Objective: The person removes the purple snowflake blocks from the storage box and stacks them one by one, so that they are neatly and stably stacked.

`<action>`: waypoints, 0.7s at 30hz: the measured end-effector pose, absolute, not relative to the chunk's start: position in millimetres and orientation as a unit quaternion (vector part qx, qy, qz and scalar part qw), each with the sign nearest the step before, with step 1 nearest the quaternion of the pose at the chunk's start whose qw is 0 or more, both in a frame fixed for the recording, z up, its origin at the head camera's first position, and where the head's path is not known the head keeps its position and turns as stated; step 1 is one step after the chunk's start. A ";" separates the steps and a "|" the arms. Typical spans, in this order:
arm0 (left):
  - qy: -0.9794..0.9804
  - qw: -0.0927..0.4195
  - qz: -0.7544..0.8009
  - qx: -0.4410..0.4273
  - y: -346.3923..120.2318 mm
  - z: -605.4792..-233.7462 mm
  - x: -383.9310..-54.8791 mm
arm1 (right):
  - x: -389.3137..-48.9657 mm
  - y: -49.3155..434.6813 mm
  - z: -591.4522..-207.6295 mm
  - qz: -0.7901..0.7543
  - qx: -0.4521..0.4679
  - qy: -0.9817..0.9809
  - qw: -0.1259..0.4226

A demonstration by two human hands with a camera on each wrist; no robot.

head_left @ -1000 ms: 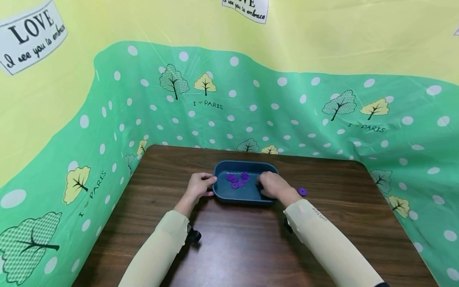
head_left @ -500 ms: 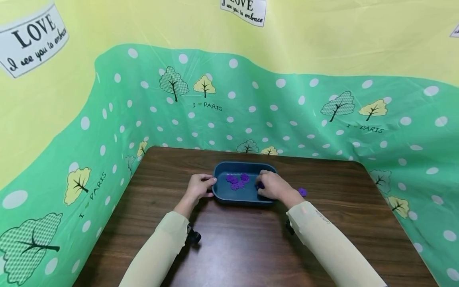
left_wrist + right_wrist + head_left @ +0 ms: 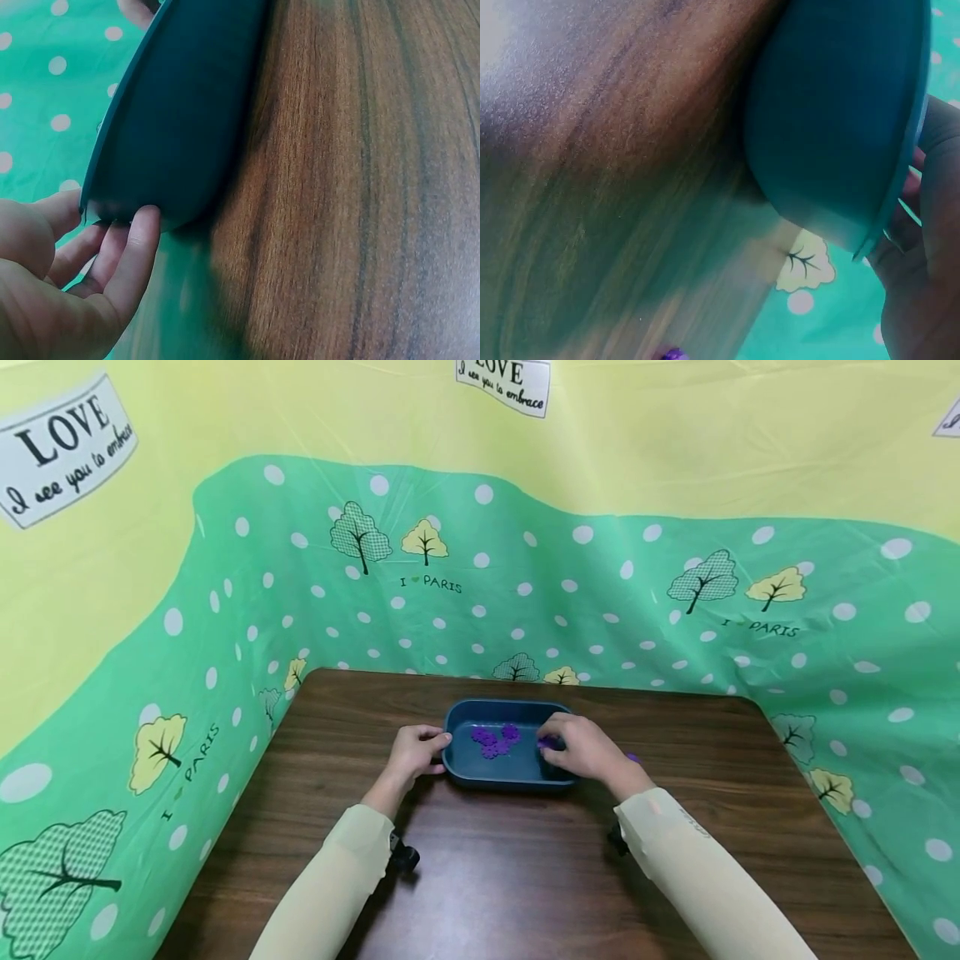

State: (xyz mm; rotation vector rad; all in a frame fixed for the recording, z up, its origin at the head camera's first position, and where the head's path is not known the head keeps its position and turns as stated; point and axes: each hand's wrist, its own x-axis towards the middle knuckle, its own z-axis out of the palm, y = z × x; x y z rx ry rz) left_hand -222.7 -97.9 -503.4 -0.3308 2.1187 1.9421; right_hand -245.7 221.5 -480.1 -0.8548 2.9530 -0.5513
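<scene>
A dark blue rectangular tray (image 3: 510, 782) sits on the table, with several small purple notched discs (image 3: 491, 742) lying flat in its left half. My left hand (image 3: 415, 749) holds the tray's left end; in the left wrist view the thumb is on the rim and the fingers press the outer wall. Inside the tray's right end, my right hand (image 3: 585, 747) pinches a purple notched disc (image 3: 551, 743), mostly covered by the fingers. The right wrist view has the tray wall (image 3: 832, 112) hiding most of the fingers.
Another purple disc (image 3: 633, 757) lies on the table right of the tray, partly behind the right wrist. The brown wood-grain table (image 3: 495, 877) extends around the tray. A green and yellow patterned cloth (image 3: 480, 610) hangs along its back and sides.
My right hand has lifted slightly and moved back, and purple now shows between its fingers. The left hand keeps its hold on the tray. The head view has shifted a little.
</scene>
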 end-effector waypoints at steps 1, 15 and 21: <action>0.727 0.123 0.666 -0.114 -98.0 -503.6 -222.7 | -244.8 222.9 -479.3 -0.182 -0.277 0.943 0.000; 0.723 0.122 0.670 -0.116 -98.5 -506.5 -222.9 | -234.3 252.7 -465.9 -0.278 -0.254 0.924 -0.063; 0.724 0.121 0.670 -0.112 -99.0 -507.1 -223.8 | -231.0 270.3 -466.8 -0.296 -0.240 0.921 -0.085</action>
